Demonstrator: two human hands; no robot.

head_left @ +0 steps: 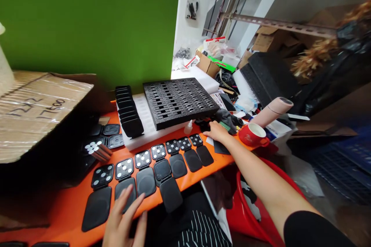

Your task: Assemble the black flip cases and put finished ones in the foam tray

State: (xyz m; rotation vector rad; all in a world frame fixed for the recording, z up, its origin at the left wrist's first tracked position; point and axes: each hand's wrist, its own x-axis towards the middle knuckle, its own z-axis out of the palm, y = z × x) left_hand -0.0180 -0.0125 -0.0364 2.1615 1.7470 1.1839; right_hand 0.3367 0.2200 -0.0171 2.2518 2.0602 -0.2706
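Note:
My left hand lies open at the near edge of the orange table, its fingertips on a black square pad in the front row. My right hand reaches to the far right of the table, fingers curled down on a small black piece beside a dark glove; what it grips is hidden. Between the hands run two rows: black pads with white dots behind, plain black pads in front.
A black slotted tray rests on white foam, beside a stack of black pads. A red cup and pink roll stand right. A bundle of silver rods lies left, near a cardboard box. A red tub sits below.

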